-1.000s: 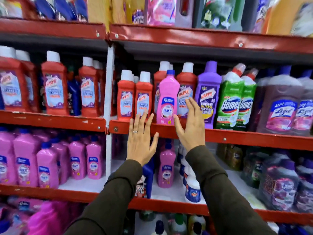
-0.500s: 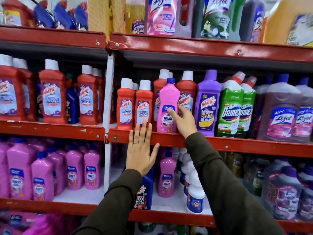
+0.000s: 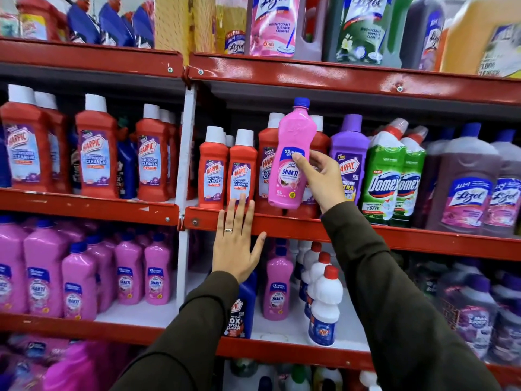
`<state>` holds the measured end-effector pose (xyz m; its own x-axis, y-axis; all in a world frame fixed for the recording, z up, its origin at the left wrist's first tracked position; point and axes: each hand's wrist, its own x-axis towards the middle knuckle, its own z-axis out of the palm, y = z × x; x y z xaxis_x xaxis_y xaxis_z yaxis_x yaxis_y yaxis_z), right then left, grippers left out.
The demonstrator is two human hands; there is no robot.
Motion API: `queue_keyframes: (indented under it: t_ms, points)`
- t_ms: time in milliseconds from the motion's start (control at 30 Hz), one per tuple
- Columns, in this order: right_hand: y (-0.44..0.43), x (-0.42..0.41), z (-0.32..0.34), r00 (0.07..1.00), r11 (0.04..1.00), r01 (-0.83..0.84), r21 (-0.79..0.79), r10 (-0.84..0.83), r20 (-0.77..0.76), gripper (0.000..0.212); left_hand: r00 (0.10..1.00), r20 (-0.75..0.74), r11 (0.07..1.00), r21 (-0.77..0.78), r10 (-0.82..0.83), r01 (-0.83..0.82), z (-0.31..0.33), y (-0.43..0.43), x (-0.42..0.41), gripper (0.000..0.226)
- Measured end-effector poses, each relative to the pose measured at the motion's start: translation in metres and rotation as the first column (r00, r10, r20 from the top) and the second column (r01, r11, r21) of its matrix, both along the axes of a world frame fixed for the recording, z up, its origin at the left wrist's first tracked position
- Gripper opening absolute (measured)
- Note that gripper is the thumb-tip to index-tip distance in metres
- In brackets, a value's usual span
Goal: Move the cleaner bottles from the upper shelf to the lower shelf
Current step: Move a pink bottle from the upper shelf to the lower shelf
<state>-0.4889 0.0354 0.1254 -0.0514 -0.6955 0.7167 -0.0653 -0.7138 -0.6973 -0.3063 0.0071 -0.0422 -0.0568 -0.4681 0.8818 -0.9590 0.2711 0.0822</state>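
Right hand (image 3: 321, 176) clamps fingers & thumb round the pink Shakti bottle (image 3: 290, 162), blue cap, held tilted in front of the red Harpic bottles (image 3: 228, 170), its base clear of the upper shelf (image 3: 366, 235). Contents not visible thru opaque plastic. Left hand (image 3: 235, 249) lies flat on the shelf's red edge, fingers spread, holding nothing. Lower shelf (image 3: 282, 331), white deck, carries another pink bottle (image 3: 277, 289) w/ white bottles beside it.

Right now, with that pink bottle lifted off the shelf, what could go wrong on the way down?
The right hand holds the pink Shakti bottle by its side only, tilted, so it might slip. The left hand rests flat on the red shelf edge, roughly under the bottle's path. Below, white red-capped bottles stand close beside another pink bottle and could topple.
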Motion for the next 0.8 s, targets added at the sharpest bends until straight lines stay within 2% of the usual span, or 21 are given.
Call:
queue_keyframes:
  t_ms: [233, 367, 533, 800]
  points:
    - [0.027, -0.003, -0.042, 0.999, 0.998, -0.053, 0.042, 0.053, -0.002, 0.038, 0.999, -0.043, 0.999, 0.045, -0.021, 0.023, -0.013, 0.02, -0.004, 0.073]
    - [0.039, -0.008, -0.083, 0.996, 0.995, -0.084, 0.058, 0.084, 0.009, 0.037, 0.998, -0.049, 0.997, 0.072, -0.038, 0.041, -0.059, 0.035, -0.005, 0.074]
    - [0.046, -0.019, -0.139, 0.999, 0.994, -0.027, 0.102, 0.03, -0.031, 0.044, 0.999, -0.046, 0.978, 0.205, -0.019, 0.028, -0.118, 0.051, -0.007, 0.073]
    - [0.037, -0.023, -0.237, 0.999, 0.979, -0.021, 0.205, 0.03, -0.042, 0.039, 0.991, -0.118, 0.94, 0.342, 0.057, -0.013, -0.192, 0.059, 0.006, 0.08]
